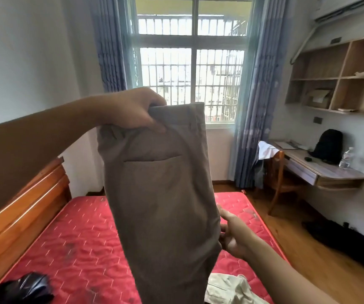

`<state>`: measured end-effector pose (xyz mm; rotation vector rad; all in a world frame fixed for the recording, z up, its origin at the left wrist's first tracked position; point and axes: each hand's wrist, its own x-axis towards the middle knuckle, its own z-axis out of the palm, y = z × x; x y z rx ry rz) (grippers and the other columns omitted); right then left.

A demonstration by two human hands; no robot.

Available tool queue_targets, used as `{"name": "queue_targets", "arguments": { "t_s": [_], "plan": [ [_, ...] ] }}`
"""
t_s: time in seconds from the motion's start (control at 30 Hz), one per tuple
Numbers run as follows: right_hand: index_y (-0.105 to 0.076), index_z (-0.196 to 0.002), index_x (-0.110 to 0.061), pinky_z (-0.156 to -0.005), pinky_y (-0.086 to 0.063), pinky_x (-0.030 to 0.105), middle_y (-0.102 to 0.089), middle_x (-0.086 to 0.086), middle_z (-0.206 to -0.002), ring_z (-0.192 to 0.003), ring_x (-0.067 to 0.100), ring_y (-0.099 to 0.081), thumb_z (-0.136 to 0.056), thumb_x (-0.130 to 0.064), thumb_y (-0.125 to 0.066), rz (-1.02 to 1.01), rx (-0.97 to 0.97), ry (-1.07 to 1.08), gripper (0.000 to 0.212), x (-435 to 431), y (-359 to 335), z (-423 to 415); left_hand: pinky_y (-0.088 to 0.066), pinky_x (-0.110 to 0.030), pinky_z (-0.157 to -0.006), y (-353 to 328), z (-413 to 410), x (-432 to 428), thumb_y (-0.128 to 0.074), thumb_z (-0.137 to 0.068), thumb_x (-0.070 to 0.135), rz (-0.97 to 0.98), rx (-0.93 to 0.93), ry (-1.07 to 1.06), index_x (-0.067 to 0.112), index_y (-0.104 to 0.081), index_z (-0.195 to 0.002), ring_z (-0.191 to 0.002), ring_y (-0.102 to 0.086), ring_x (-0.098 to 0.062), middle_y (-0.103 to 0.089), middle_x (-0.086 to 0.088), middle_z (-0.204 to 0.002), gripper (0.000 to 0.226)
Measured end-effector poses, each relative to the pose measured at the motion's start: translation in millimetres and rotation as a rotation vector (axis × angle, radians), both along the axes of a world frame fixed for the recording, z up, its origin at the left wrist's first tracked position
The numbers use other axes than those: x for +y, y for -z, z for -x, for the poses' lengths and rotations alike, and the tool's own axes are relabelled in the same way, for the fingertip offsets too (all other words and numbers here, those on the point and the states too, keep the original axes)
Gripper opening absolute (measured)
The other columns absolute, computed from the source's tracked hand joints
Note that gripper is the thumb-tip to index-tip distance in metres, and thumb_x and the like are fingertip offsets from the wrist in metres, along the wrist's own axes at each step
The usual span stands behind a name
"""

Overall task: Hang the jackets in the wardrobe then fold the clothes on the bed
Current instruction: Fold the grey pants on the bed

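Observation:
A pair of brown trousers hangs upright in front of me over the red mattress. My left hand pinches the waistband at its top left corner, held at window height. My right hand is lower down at the trousers' right edge with its fingers behind the cloth; how they lie there is hidden. A light beige garment lies crumpled on the mattress near the bottom edge. A shiny black garment lies at the bottom left of the bed.
A wooden headboard runs along the left. A barred window with blue curtains faces me. At the right stand a wall desk with a black backpack and a water bottle, a chair, and shelves above. Dark clothing lies on the floor.

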<state>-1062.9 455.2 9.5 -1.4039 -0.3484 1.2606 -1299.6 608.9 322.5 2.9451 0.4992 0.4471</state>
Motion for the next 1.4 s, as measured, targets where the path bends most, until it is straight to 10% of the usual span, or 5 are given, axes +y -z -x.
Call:
{"name": "queue_targets", "arguments": {
  "t_s": [0.17, 0.4, 0.7, 0.83, 1.4],
  "plan": [
    [-0.063, -0.128, -0.015, -0.094, -0.054, 0.050, -0.069, 0.024, -0.120, -0.111, 0.041, -0.067, -0.090, -0.074, -0.052, -0.024, 0.163, -0.218, 0.070, 4, 0, 22, -0.041, -0.019, -0.053, -3, 28, 1, -0.057, -0.058, 0.056, 0.031, -0.014, -0.037, 0.036, -0.067, -0.072, -0.061, -0.056, -0.003, -0.062, 0.011, -0.068, 0.026],
    [-0.055, -0.141, -0.009, -0.098, -0.043, 0.051, -0.059, 0.026, -0.139, -0.118, 0.040, -0.055, -0.089, 0.001, -0.066, -0.410, 0.259, -0.263, 0.054, 13, -19, 31, -0.042, -0.019, -0.054, -1, 52, 12, -0.058, -0.060, 0.056, 0.014, -0.058, -0.087, 0.029, -0.067, -0.074, -0.064, -0.061, -0.006, -0.066, 0.012, -0.072, 0.031],
    [-0.078, -0.089, 0.000, -0.094, -0.054, 0.053, -0.076, 0.022, -0.100, -0.092, 0.033, -0.069, -0.093, -0.007, -0.069, -0.389, -0.378, -0.173, 0.012, 18, -22, 3, -0.050, -0.021, -0.063, -2, 55, 29, -0.079, -0.085, 0.024, -0.006, -0.034, -0.203, 0.034, -0.070, -0.089, -0.079, -0.068, -0.009, -0.070, 0.020, -0.085, 0.014],
    [-0.074, -0.112, -0.020, -0.111, -0.043, 0.047, -0.051, 0.000, -0.139, -0.128, 0.015, -0.049, -0.090, -0.020, -0.077, -0.325, -0.836, -0.335, 0.023, 16, -48, -24, -0.050, -0.015, -0.057, -3, 22, 13, -0.078, -0.085, 0.032, 0.036, -0.012, -0.170, 0.034, -0.070, -0.088, -0.078, -0.069, -0.005, -0.071, 0.020, -0.084, 0.009],
    [-0.075, -0.109, -0.008, -0.097, -0.053, 0.055, -0.076, 0.008, -0.110, -0.108, 0.031, -0.070, -0.094, -0.014, -0.071, -0.443, -0.871, -0.760, 0.016, 51, -46, -126, -0.042, -0.017, -0.053, -27, -70, -24, -0.081, -0.084, 0.029, -0.098, 0.002, -0.222, 0.026, -0.063, -0.069, -0.062, -0.056, -0.009, -0.061, 0.008, -0.068, 0.023]
  ]
}}
